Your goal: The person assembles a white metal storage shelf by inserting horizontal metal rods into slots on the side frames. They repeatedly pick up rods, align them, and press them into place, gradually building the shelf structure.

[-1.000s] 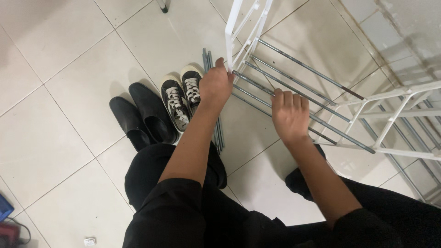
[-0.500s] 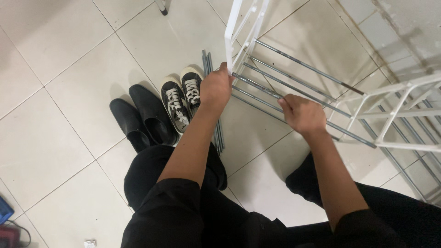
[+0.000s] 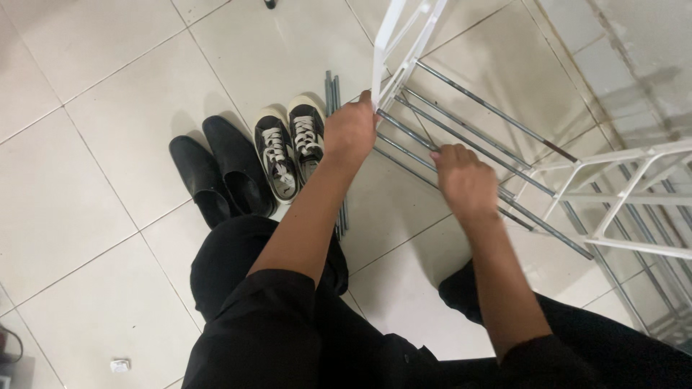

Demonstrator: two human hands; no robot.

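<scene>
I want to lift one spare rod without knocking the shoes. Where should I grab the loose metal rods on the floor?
Grip the loose metal rods at their far end, coming from above: that end lies bare on the tile beyond the sneakers, while the near end runs under the left arm.

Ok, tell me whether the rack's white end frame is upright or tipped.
Tipped. The white end frame leans at a slant, gripped at its lower corner by the left hand; the right hand rests on the metal rods.

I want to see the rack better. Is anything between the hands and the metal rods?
No. The left hand already grips the white frame, and the right hand rests straight on the metal rods. The shoes sit off to the side.
</scene>
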